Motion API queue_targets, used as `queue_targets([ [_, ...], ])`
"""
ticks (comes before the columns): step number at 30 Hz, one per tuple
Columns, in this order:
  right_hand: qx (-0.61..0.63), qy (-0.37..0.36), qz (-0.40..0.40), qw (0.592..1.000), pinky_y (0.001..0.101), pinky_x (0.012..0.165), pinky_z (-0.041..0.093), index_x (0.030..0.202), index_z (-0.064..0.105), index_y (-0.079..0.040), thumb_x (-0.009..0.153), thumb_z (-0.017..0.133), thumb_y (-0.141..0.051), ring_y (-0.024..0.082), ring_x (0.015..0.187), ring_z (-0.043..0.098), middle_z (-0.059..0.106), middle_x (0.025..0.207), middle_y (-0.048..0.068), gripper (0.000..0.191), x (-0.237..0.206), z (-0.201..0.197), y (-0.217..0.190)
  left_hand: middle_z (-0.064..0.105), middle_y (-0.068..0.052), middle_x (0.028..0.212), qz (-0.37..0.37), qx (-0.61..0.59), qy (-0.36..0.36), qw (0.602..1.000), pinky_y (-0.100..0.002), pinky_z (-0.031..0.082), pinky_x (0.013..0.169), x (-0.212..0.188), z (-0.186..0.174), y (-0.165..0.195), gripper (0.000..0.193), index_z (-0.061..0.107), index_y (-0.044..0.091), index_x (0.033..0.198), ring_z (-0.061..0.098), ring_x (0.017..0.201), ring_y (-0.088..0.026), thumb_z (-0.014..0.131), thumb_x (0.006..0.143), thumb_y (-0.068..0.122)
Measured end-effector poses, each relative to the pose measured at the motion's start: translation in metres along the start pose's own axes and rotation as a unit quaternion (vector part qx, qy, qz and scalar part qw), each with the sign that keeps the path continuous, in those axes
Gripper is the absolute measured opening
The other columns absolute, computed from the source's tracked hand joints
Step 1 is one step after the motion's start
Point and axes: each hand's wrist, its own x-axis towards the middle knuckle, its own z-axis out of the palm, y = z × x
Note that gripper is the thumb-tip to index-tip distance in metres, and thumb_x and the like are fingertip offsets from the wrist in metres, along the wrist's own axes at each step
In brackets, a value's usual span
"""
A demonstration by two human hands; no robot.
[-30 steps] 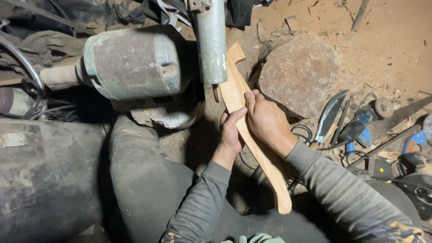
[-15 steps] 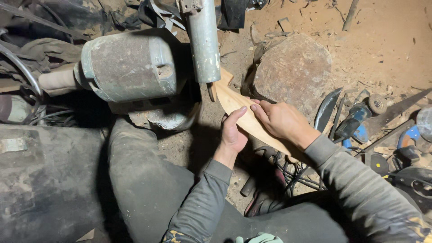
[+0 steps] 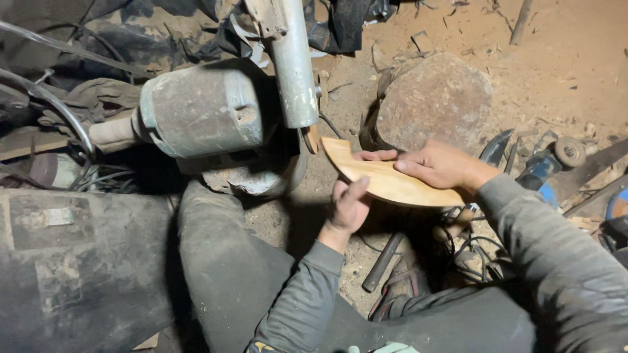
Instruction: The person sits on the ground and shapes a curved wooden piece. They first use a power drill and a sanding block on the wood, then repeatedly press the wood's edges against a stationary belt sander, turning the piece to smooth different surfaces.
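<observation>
A person seated on a dusty workshop floor holds a curved wooden piece (image 3: 386, 180) at the centre of the frame. The left hand (image 3: 348, 208) cups it from below, fingers curled up against its lower edge. The right hand (image 3: 437, 165) lies flat on top, fingers stretched toward the blunt end, pressing rather than clasping. A second ago the wood stood nearly upright, running down the frame; now it lies almost level, its blunt end close beside the lower tip of a grey metal shaft (image 3: 292, 65) in the upper middle. A worn cylindrical motor (image 3: 196, 108) sits at upper left, a large round stone (image 3: 435, 98) at upper right behind the wood. Scattered tools (image 3: 546, 167) lie at far right.
</observation>
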Motion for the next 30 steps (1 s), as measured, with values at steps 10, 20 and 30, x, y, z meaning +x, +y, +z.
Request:
queue_targets([
  [10, 0.42, 0.001, -0.054, 0.906, 0.0332, 0.112, 0.037, 0.164, 0.017, -0.009, 0.092, 0.07, -0.045, 0.017, 0.133, 0.042, 0.045, 0.15, 0.007, 0.096, -0.019, 0.077, 0.014, 0.061, -0.004, 0.104, 0.011, 0.146, -0.093, 0.985, -0.032, 0.048, 0.097, 0.002, 0.023, -0.012, 0.024, 0.062, 0.004, 0.109, 0.058, 0.102, -0.016, 0.075, 0.098, 0.02],
  [20, 0.386, 0.038, -0.1, 0.916, 0.0328, 0.115, 0.035, 0.159, 0.032, -0.004, 0.098, 0.063, -0.045, 0.015, 0.135, 0.043, 0.048, 0.148, 0.006, 0.08, -0.019, 0.074, 0.009, 0.058, -0.004, 0.099, 0.034, 0.214, -0.125, 0.968, -0.033, 0.048, 0.099, -0.005, 0.03, -0.006, 0.026, 0.059, 0.006, 0.108, 0.057, 0.099, -0.015, 0.074, 0.093, 0.022],
  [30, 0.141, 0.067, 0.11, 0.982, 0.036, 0.086, 0.057, 0.128, 0.069, -0.006, 0.106, 0.051, -0.044, 0.021, 0.092, 0.074, 0.076, 0.104, 0.014, 0.048, -0.017, 0.04, -0.011, 0.057, -0.006, 0.095, 0.063, -0.068, 0.101, 0.991, -0.043, 0.048, 0.106, 0.013, -0.006, -0.035, 0.025, 0.055, 0.006, 0.102, 0.058, 0.101, -0.021, 0.07, 0.099, 0.025],
])
